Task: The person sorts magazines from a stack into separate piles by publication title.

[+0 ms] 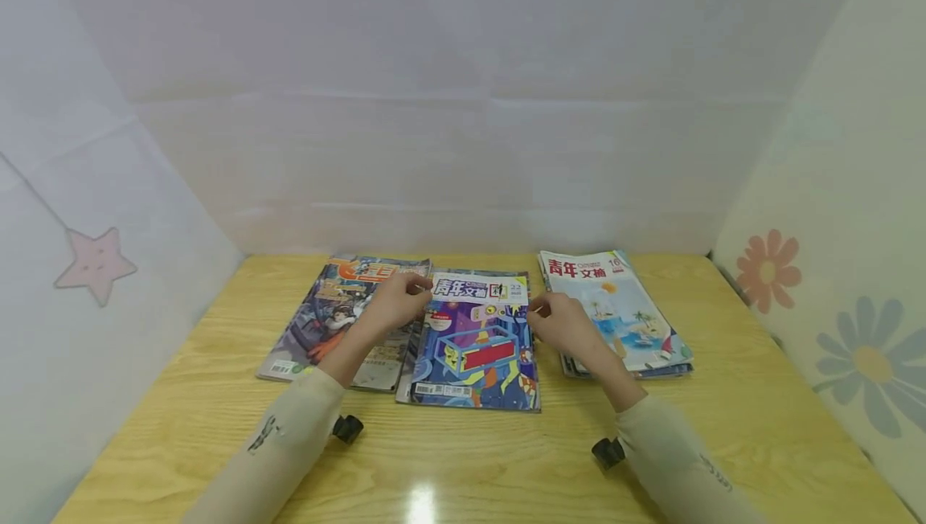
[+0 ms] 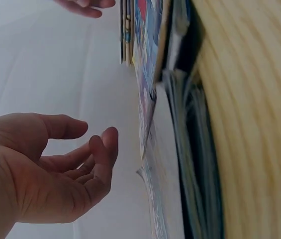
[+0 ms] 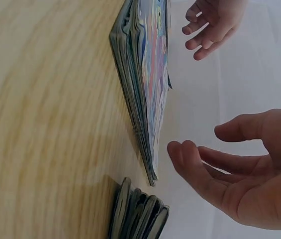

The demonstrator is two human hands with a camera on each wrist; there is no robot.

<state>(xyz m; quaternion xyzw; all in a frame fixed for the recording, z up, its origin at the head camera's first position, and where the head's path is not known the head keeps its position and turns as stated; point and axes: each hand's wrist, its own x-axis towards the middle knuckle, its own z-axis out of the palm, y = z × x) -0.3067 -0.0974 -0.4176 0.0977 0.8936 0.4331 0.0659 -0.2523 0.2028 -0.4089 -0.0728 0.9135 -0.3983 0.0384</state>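
A magazine with a purple cover [image 1: 473,383] lies face up on a stack in the middle of the table. My left hand [image 1: 394,303] hovers by its upper left edge, over the left-hand magazines [image 1: 321,331] with a dark illustrated cover. At the upper right edge is my right hand [image 1: 566,323], beside a stack topped by a light blue magazine [image 1: 615,303]. In the left wrist view, the left hand [image 2: 60,174] has loosely bent fingers and a gap before the thumb. The right hand [image 3: 249,174] looks the same in the right wrist view; neither holds anything.
The wooden table [image 1: 463,460] runs up to a pale cloth backdrop [image 1: 463,162]. Side panels carry a pink star [image 1: 96,265] on the left and flowers [image 1: 768,271] on the right. The left-hand and middle magazines lie close together.
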